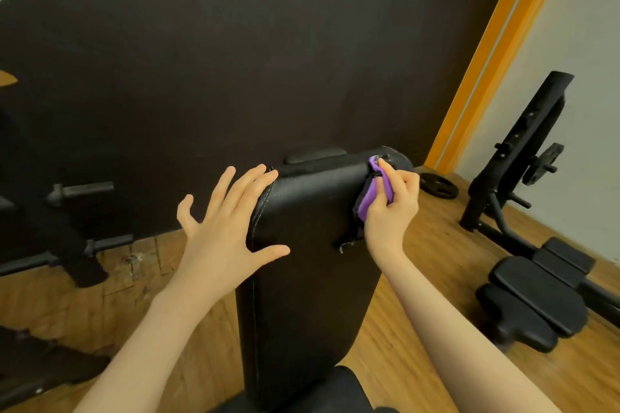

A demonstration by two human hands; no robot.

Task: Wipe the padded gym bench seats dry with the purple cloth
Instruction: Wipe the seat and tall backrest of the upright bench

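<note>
A black padded bench back pad (308,278) runs from the bottom centre away from me toward the dark wall. My right hand (391,208) pinches the bunched purple cloth (370,198) against the pad's upper right edge, near the far corner. My left hand (224,228) lies spread on the pad's upper left edge, fingers straight, thumb resting across the top surface. A second black pad (335,392), the seat, shows at the bottom edge.
A black weight rack (523,157) with a plate (437,185) on the floor stands at the right, with black roller pads (536,298) in front of it. Barbell sleeves (84,191) and a dark frame stick out at the left. Wooden floor surrounds the bench.
</note>
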